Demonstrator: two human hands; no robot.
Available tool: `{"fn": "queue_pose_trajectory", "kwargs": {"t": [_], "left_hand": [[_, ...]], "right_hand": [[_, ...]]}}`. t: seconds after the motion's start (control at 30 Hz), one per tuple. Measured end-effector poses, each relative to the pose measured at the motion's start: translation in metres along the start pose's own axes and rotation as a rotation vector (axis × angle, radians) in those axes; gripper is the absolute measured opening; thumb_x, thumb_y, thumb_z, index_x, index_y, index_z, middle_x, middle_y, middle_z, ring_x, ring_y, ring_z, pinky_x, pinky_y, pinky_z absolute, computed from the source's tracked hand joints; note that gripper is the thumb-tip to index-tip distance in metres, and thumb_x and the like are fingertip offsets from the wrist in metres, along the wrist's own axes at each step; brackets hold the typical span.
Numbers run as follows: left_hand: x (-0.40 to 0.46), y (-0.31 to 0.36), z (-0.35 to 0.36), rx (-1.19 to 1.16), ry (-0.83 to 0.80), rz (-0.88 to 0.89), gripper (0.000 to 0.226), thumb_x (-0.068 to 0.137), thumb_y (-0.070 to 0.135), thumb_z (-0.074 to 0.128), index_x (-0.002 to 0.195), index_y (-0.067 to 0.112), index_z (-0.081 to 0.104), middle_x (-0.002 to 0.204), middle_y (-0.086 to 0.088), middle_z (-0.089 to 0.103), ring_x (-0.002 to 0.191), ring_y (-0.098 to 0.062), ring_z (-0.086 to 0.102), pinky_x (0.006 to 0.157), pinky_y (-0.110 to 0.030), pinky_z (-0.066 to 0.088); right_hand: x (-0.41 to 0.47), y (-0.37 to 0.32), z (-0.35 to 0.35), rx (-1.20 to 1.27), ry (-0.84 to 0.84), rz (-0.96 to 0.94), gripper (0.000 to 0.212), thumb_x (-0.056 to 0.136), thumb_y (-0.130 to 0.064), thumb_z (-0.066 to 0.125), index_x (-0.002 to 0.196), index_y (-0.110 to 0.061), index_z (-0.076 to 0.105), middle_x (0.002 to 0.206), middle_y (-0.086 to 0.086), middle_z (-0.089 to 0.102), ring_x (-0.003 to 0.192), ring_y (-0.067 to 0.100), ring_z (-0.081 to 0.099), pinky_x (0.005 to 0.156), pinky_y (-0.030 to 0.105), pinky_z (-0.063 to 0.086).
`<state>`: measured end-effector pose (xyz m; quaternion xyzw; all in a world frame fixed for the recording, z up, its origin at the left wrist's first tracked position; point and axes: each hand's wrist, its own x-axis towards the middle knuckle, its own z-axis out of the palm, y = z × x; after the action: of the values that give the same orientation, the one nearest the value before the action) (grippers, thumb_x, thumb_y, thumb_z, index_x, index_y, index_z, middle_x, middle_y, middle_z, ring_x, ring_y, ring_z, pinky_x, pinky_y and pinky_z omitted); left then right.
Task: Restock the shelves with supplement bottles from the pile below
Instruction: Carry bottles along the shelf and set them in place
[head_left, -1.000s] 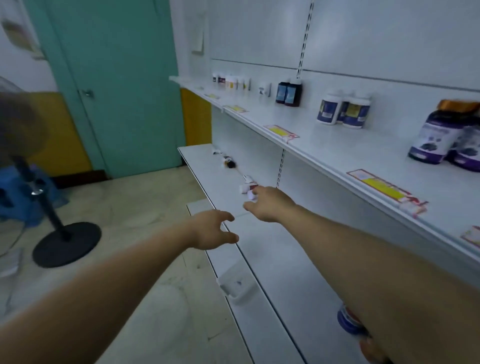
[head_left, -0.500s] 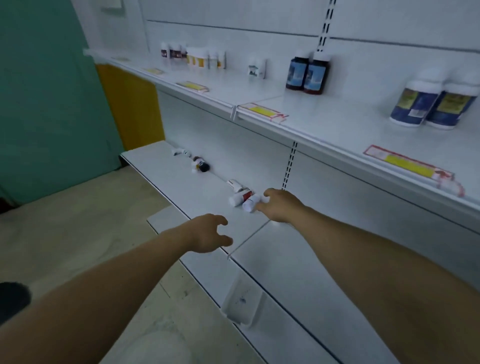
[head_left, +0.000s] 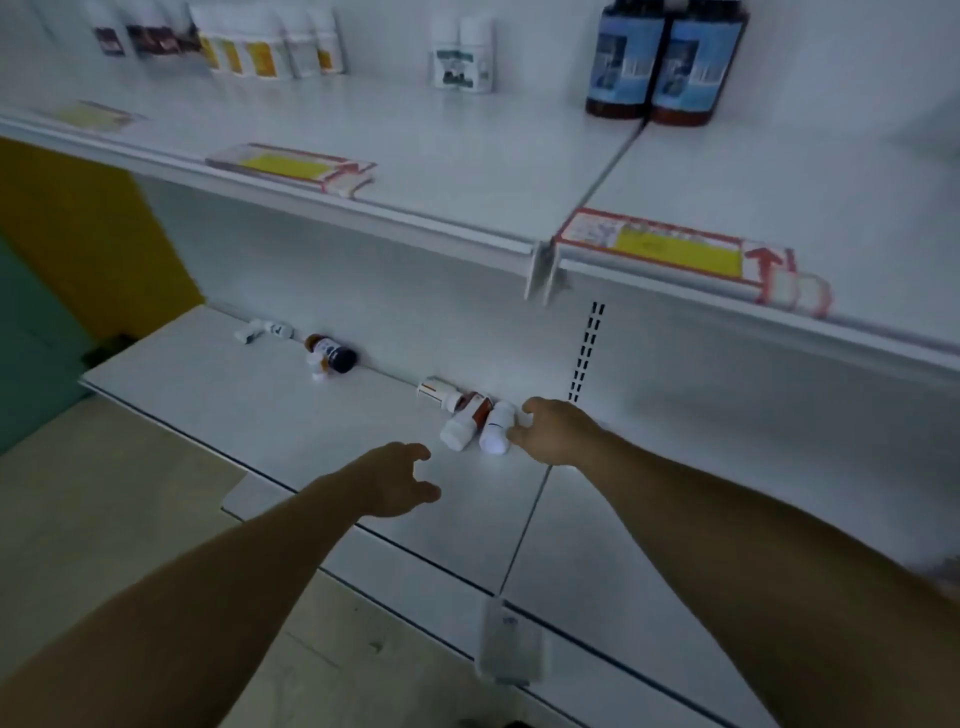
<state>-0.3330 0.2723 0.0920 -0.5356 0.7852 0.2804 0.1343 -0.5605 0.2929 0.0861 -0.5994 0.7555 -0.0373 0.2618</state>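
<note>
My left hand (head_left: 397, 480) hovers over the lower shelf (head_left: 260, 415) near its front edge, fingers loosely curled, holding nothing. My right hand (head_left: 550, 428) touches a smooth white bottle (head_left: 496, 427) lying toppled near the shelf's back edge, cap toward me, beside a red-labelled bottle (head_left: 465, 418); whether the fingers grip is unclear.
</note>
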Motion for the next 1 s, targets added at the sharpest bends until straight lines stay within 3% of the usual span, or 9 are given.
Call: {"fn": "queue_pose_trajectory", "kwargs": {"t": [0.27, 0.33, 0.5, 0.57, 0.63, 0.7, 0.8, 0.87, 1.0], "left_hand": [[0.094, -0.052, -0.034, 0.136, -0.019, 0.126, 0.069, 0.092, 0.033, 0.058, 0.149, 0.019, 0.022, 0.155, -0.006, 0.021, 0.139, -0.026, 0.027, 0.113, -0.036, 0.026], [0.119, -0.063, -0.039, 0.200, 0.015, 0.178, 0.071, 0.092, 0.032, 0.057, 0.150, 0.017, 0.019, 0.156, -0.007, 0.018, 0.141, -0.026, 0.022, 0.114, -0.036, 0.022], [0.179, -0.086, -0.035, 0.249, 0.114, 0.388, 0.061, 0.090, 0.017, 0.056, 0.146, 0.014, 0.031, 0.148, -0.013, 0.034, 0.134, -0.028, 0.033, 0.111, -0.040, 0.029], [0.201, -0.090, -0.031, 0.303, 0.130, 0.431, 0.062, 0.093, 0.015, 0.051, 0.148, 0.013, 0.024, 0.155, -0.012, 0.022, 0.142, -0.029, 0.020, 0.115, -0.043, 0.023], [0.223, -0.086, -0.027, 0.341, 0.162, 0.448, 0.064, 0.094, 0.014, 0.048, 0.150, 0.014, 0.017, 0.158, -0.008, 0.012, 0.145, -0.026, 0.010, 0.116, -0.044, 0.018], [0.242, -0.080, -0.019, 0.341, 0.190, 0.472, 0.066, 0.093, 0.011, 0.048, 0.150, 0.015, 0.016, 0.157, -0.007, 0.015, 0.144, -0.025, 0.012, 0.115, -0.044, 0.021], [0.263, -0.077, -0.004, 0.400, 0.229, 0.496, 0.071, 0.090, 0.011, 0.053, 0.149, 0.014, 0.015, 0.154, -0.009, 0.019, 0.141, -0.027, 0.018, 0.113, -0.043, 0.027], [0.274, -0.083, 0.004, 0.442, 0.297, 0.492, 0.067, 0.087, 0.017, 0.058, 0.145, 0.013, 0.025, 0.144, -0.013, 0.026, 0.131, -0.030, 0.030, 0.106, -0.041, 0.036], [0.267, -0.101, 0.007, 0.053, 0.221, 0.419, 0.059, 0.084, 0.020, 0.066, 0.136, 0.009, 0.040, 0.130, -0.018, 0.039, 0.113, -0.034, 0.049, 0.092, -0.038, 0.045]], "right_hand": [[0.051, -0.040, 0.044, 0.097, 0.015, 0.045, 0.049, 0.091, -0.039, 0.056, 0.124, -0.003, 0.053, 0.122, 0.013, 0.059, 0.115, 0.030, 0.056, 0.082, 0.026, 0.042], [0.064, -0.054, 0.060, 0.124, -0.002, 0.113, 0.055, 0.092, -0.038, 0.055, 0.134, -0.004, 0.046, 0.131, 0.013, 0.054, 0.120, 0.029, 0.052, 0.089, 0.028, 0.040], [0.086, -0.085, 0.101, 0.099, 0.026, 0.140, 0.073, 0.093, -0.037, 0.054, 0.152, -0.019, 0.016, 0.158, 0.013, 0.011, 0.139, 0.033, 0.029, 0.110, 0.040, 0.034], [0.091, -0.088, 0.117, 0.054, -0.023, 0.163, 0.074, 0.096, -0.040, 0.049, 0.153, -0.031, 0.004, 0.159, 0.006, -0.014, 0.144, 0.030, 0.020, 0.113, 0.040, 0.031], [0.093, -0.088, 0.133, 0.038, -0.082, 0.212, 0.072, 0.097, -0.040, 0.046, 0.152, -0.035, -0.001, 0.158, 0.004, -0.023, 0.144, 0.032, 0.020, 0.113, 0.039, 0.030], [0.093, -0.087, 0.149, 0.054, -0.037, 0.233, 0.070, 0.096, -0.039, 0.048, 0.151, -0.033, 0.005, 0.159, 0.009, -0.015, 0.139, 0.035, 0.032, 0.109, 0.041, 0.036], [0.097, -0.089, 0.164, 0.098, 0.140, 0.301, 0.058, 0.094, -0.039, 0.051, 0.143, -0.026, 0.022, 0.150, 0.016, 0.025, 0.122, 0.036, 0.050, 0.097, 0.042, 0.048], [0.100, -0.090, 0.167, 0.135, 0.238, 0.365, 0.053, 0.095, -0.038, 0.051, 0.140, -0.024, 0.027, 0.139, 0.015, 0.038, 0.115, 0.034, 0.055, 0.092, 0.039, 0.049], [0.091, -0.095, 0.160, 0.314, 0.381, 0.402, 0.038, 0.094, -0.024, 0.050, 0.130, -0.016, 0.040, 0.126, 0.011, 0.045, 0.105, 0.033, 0.056, 0.082, 0.033, 0.046]]}}
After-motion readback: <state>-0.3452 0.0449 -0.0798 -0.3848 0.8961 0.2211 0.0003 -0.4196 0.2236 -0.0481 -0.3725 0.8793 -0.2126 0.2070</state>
